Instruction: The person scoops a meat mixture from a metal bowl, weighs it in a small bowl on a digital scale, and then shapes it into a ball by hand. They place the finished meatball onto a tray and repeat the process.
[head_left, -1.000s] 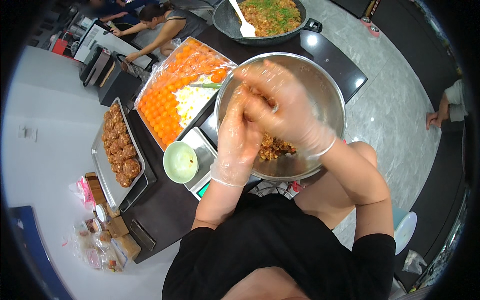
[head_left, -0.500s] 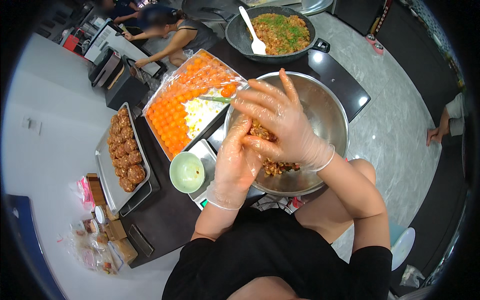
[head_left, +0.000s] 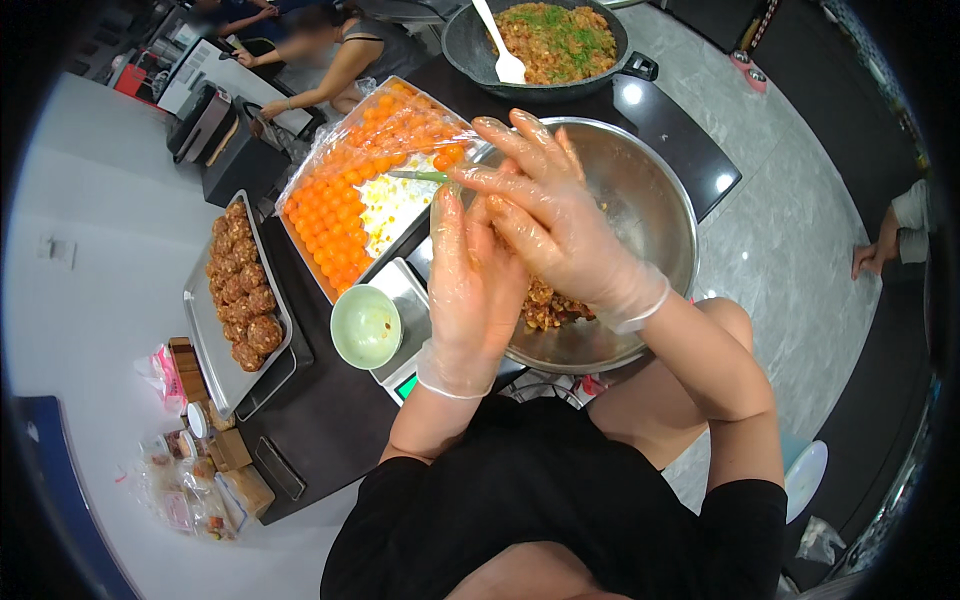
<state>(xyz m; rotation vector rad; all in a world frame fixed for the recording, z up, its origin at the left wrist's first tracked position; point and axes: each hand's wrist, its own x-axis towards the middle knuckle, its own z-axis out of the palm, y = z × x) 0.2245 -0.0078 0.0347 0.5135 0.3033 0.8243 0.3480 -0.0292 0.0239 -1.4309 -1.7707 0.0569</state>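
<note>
Both my hands wear clear, oily plastic gloves and press together over the left side of a large steel bowl (head_left: 665, 215). My left hand (head_left: 475, 275) is cupped with its fingers pointing up. Across it lies my right hand (head_left: 565, 220), its fingers stretched out and slightly spread. The lump of chunky brown filling between my palms is now hidden by the gloves. Loose brown filling (head_left: 548, 305) lies in the bowl below. Left of my left wrist, a pale green bowl (head_left: 366, 327) sits on a white scale (head_left: 408, 292).
A tray of orange egg yolks (head_left: 330, 232), partly under plastic film, holds a green-handled tool (head_left: 418, 175). Brown balls (head_left: 240, 285) fill part of a metal tray (head_left: 212, 345) at left. Behind stands a dark pan (head_left: 470, 62) of cooked filling with a white spatula (head_left: 508, 68). People work at far left.
My right hand has slid over my left, and its fingers have bent somewhat. The lump of filling visible between my palms earlier is now covered. The view has shifted slightly.
</note>
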